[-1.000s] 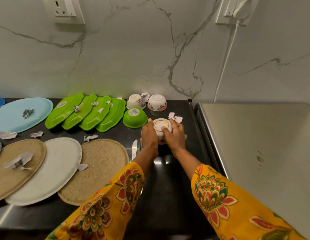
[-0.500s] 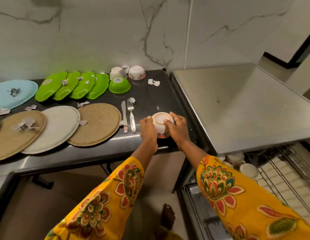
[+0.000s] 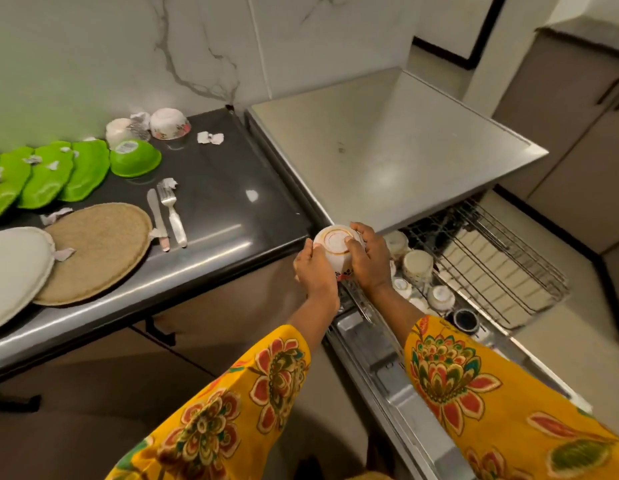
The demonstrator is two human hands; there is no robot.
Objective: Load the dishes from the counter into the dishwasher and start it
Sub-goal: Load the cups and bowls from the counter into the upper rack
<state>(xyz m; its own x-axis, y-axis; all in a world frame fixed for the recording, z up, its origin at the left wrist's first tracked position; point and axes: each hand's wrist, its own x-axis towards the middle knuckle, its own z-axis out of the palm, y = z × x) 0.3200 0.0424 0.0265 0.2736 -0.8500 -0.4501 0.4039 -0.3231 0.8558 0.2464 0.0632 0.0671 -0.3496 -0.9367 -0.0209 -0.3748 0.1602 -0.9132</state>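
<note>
Fingers (image 3: 349,241) of both hands curled round upturned bowl (image 3: 335,251), left hand (image 3: 315,268) and right hand (image 3: 368,261) on its two sides, off the counter (image 3: 231,188), just beside the rack (image 3: 502,258). Some cups (image 3: 417,263) loaded already; further, plates (image 3: 93,251), cutlery (image 3: 171,213), more bowls (image 3: 134,157) left; start not yet done.
</note>
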